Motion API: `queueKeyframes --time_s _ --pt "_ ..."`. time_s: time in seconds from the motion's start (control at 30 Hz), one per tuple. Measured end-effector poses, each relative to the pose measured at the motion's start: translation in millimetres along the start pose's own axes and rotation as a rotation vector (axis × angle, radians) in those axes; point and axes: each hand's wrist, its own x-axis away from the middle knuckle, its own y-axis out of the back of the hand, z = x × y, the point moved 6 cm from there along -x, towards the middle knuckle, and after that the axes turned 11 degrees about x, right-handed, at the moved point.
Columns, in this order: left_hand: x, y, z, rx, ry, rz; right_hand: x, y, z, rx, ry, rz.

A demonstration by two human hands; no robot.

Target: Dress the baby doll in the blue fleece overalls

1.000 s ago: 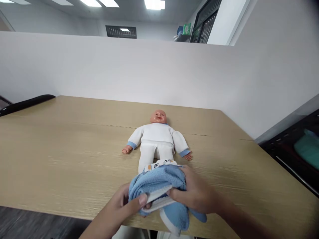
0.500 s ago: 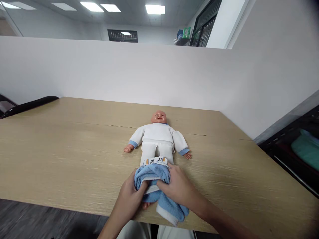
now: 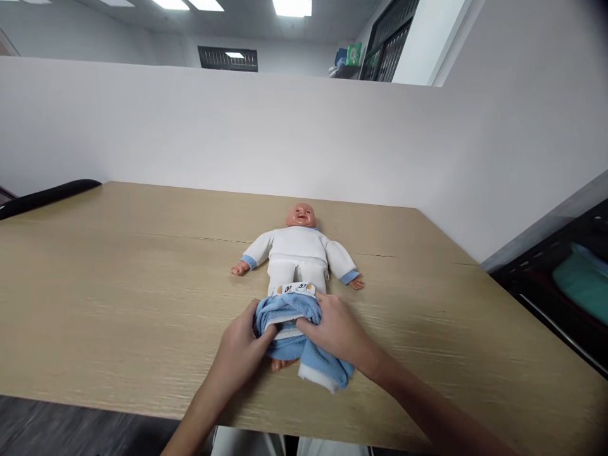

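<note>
A baby doll (image 3: 298, 244) in a white top and white trousers with blue cuffs lies on its back, head away from me. Over its lower legs is a bunched blue and white fleecy garment (image 3: 287, 310) with an animal face on its far edge. My left hand (image 3: 244, 339) grips the garment's left side, thumb inside the fold. On the right side my right hand (image 3: 335, 326) pinches the same cloth. One sleeve or leg of it hangs toward me at the right. The doll's toes show below the cloth; its shins are hidden.
The doll lies on a wooden table (image 3: 142, 285) backed by a white partition wall (image 3: 237, 133). A black chair back (image 3: 52, 197) stands at the left edge. To the right is a black rack or crate (image 3: 546, 278) with green cloth (image 3: 582, 285) in it.
Doll, garment and both hands sit slightly higher in the view, and the background has shifted up too. Both hands keep their hold on the cloth.
</note>
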Motion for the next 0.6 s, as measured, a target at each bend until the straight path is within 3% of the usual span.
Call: queueKeyframes --time_s 0.17,0.33,0.6 --pt "27 -0.4 -1 0.019 0.021 0.042 14 8 19 0.004 -0.004 0.158" --pt "47 -4.4 17 -0.037 0.078 0.047 23 2 21 0.119 -0.021 0.236" --pt "53 -18.4 38 -0.105 -0.104 0.071 37 -20 23 0.267 0.024 0.288"
